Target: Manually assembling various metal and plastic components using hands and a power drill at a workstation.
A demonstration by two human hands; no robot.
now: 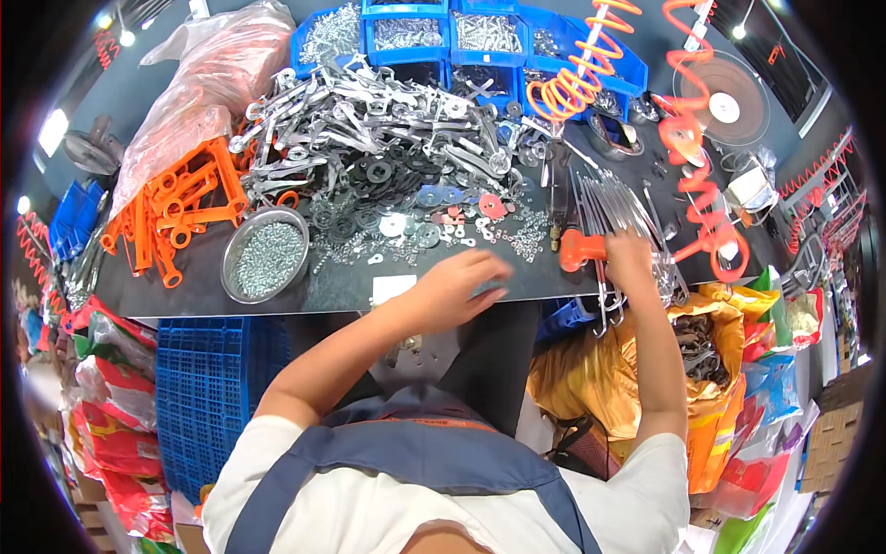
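My left hand (464, 289) hovers over the near edge of the table, its fingers loosely bent and apart, with nothing visible in them. My right hand (630, 263) is closed at a bundle of thin metal rods (600, 203) with hooked ends, some of which stick out past the table edge. An orange-red rounded piece (581, 249) touches its fingers on the left; I cannot make out what exactly they grip. Beside that piece stands a dark tool with a brass-coloured tip (556, 242). Small nuts (526, 236) lie scattered between my hands.
A heap of metal levers (378, 129) fills the middle of the table. Left are orange plastic parts (180, 208) and a steel bowl of small fasteners (268, 257). Blue bins (406, 34) stand behind. Orange coiled hoses (563, 92) hang at right. A yellow sack (591, 369) sits below.
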